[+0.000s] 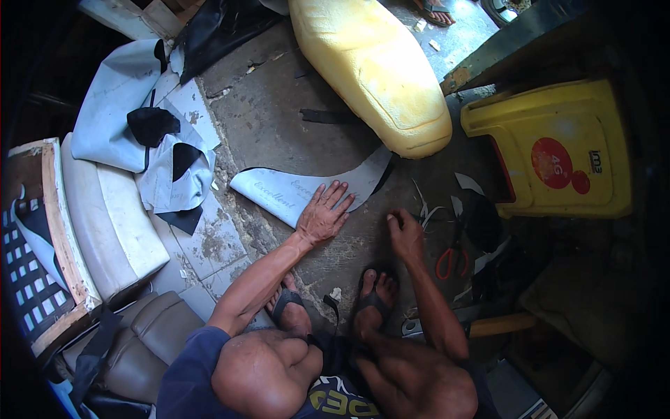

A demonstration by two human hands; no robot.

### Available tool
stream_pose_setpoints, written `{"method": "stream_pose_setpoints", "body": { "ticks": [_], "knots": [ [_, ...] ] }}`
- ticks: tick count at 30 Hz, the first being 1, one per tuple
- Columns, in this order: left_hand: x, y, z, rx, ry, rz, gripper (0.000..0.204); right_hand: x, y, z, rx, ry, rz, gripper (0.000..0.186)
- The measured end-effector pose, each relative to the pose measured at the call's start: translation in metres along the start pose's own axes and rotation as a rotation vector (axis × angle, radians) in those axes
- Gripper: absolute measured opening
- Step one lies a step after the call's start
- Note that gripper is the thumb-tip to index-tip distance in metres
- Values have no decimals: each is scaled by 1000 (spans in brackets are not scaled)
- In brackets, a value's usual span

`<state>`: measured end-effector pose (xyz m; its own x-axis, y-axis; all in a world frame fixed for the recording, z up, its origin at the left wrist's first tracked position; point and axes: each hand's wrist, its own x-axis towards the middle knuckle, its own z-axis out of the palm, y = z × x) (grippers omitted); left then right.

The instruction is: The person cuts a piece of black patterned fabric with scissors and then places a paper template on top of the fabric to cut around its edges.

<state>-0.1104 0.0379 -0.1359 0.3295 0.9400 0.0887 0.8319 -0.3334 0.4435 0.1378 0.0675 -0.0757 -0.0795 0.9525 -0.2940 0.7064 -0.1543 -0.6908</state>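
Note:
My left hand point(325, 214) lies flat, fingers stretched out, on a curved cut piece of upholstery vinyl point(276, 193). Its pale fabric backing faces up and its dark side shows along the edges. To the right, close above the floor, my right hand point(407, 237) is closed with curled fingers. Whatever it may pinch is hidden or too small to name. A pair of scissors with orange-red handles point(452, 262) rests just right of that hand. Beyond the vinyl piece stands a long yellow foam seat pad point(380, 77), its narrow end near the piece's tip.
A yellow plastic stool point(551, 150) lies at the right. White cushions point(115, 223), pale-backed vinyl scraps point(115, 105) and a brown padded seat point(164, 342) crowd the left. A wooden handle point(501, 325) lies near my right forearm. Someone's sandalled foot point(438, 14) shows at the far edge.

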Motion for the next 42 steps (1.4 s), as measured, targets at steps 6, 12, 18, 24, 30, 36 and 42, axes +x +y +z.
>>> {"method": "stream_pose_setpoints", "body": {
  "ticks": [6, 12, 18, 24, 30, 36, 42],
  "knots": [
    [-5, -3, 6, 67, 30, 44, 53, 53, -37, 8, -177, 10, -362, 33],
    [-4, -3, 8, 73, 8, 62, 54, 104, -38, 10, -394, -11, -540, 43],
    [-9, -19, -6, 106, -40, 187, 52, 115, -37, -2, -522, -57, -620, 32],
    [-35, -58, -42, 99, -172, 420, 49, 45, -29, -2, -436, -175, -450, 28],
    [-50, -42, -53, 136, -140, 180, 53, 33, -18, 3, -180, -202, -270, 32],
    [-48, -32, -36, 144, -112, -13, 53, 47, -16, -6, -62, -159, -189, 27],
    [-42, -33, -40, 174, -141, -77, 54, 68, -35, -14, -73, -158, -46, 21]
  ]
}}
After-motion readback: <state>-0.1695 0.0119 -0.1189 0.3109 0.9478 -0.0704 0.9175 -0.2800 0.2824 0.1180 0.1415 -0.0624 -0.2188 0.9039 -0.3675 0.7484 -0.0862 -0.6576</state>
